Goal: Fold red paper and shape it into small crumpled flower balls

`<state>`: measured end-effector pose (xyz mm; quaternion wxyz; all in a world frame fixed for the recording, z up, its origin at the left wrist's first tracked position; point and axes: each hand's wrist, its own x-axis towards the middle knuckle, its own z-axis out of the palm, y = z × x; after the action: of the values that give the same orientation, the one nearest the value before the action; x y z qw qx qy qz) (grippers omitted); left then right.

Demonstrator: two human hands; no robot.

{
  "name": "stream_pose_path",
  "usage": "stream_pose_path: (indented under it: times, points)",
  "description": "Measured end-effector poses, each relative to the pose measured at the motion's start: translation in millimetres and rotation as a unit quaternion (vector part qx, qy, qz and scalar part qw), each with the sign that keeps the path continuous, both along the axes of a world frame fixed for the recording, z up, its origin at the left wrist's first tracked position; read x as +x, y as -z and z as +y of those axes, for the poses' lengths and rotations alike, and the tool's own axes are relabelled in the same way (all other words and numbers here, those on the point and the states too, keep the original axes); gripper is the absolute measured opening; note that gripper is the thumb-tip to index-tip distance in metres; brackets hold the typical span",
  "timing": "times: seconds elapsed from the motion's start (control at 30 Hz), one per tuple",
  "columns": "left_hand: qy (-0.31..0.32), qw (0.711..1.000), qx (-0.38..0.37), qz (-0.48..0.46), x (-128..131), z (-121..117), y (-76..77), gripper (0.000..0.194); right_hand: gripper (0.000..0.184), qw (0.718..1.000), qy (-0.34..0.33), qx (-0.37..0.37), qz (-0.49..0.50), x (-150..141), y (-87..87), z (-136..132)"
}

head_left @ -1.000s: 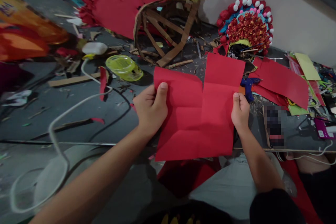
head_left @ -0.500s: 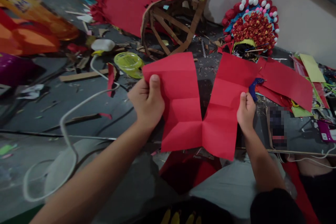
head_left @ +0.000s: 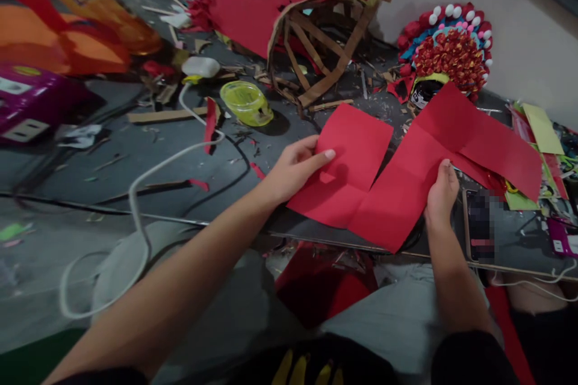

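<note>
A creased sheet of red paper (head_left: 392,192), split by a slit from its far edge down toward a fold, is held between both hands over the near edge of the table. My left hand (head_left: 300,168) grips its left flap, thumb on top and fingers underneath. On the right edge, my right hand (head_left: 441,195) pinches the other flap. Beyond that flap lie more red paper pieces (head_left: 501,144), partly overlapped by it. The blue-handled tool seen earlier there is now hidden.
A dark phone (head_left: 478,225) lies to the right. Behind stand a cardboard frame (head_left: 311,42) and a headdress-like piece (head_left: 449,51). A yellow-green plastic container (head_left: 246,103), a white cable (head_left: 158,165) and cardboard scraps (head_left: 158,115) are on the left. Another person's leg (head_left: 526,295) shows at lower right.
The red paper has been lowered and turned from upright to flatter. My left hand has moved right, its thumb now lying over the flap, and the slit has narrowed. The view has shifted slightly.
</note>
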<state>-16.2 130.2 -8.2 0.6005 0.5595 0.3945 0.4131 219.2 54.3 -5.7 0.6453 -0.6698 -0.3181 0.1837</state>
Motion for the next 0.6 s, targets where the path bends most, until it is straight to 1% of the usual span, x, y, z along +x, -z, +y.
stream_pose_path:
  times: [0.03,0.07,0.13,0.17,0.27,0.33,0.4,0.47,0.6]
  points:
    - [0.016,0.999,0.005,0.035,0.4,-1.3,-0.6,0.028,0.036,1.000,0.016,0.002,0.006,0.4,-1.4,0.6]
    - [0.018,0.997,0.024,0.066,0.9,-2.4,-0.7,0.028,0.036,1.000,0.028,0.005,0.013,0.7,-2.6,0.9]
    - [-0.013,0.990,0.088,0.108,1.7,-3.8,0.5,0.031,0.038,0.999,0.025,0.014,0.031,0.8,-4.7,0.4]
    - [-0.039,0.985,0.118,0.122,1.8,-4.1,1.6,0.032,0.039,0.999,0.009,0.018,0.039,0.3,-5.7,-0.7]
    - [-0.126,0.968,0.172,0.134,0.9,-3.6,4.9,0.029,0.035,0.996,-0.090,-0.009,0.025,-3.5,-9.0,-6.5]
    - [-0.175,0.960,0.183,0.116,-0.5,-2.6,6.2,0.026,0.032,0.987,-0.157,-0.045,0.002,-7.8,-11.4,-10.9]
    - [-0.212,0.955,0.185,0.090,-1.8,-1.5,6.4,0.025,0.031,0.978,-0.197,-0.071,-0.010,-12.6,-13.2,-14.1]
    - [-0.240,0.948,0.191,0.087,-2.7,-0.7,6.0,0.027,0.030,0.976,-0.200,-0.087,-0.027,-17.0,-13.9,-15.7]
    - [-0.267,0.937,0.195,0.115,-3.4,-0.1,5.2,0.028,0.035,0.980,-0.157,-0.087,-0.089,-21.8,-11.5,-14.8]
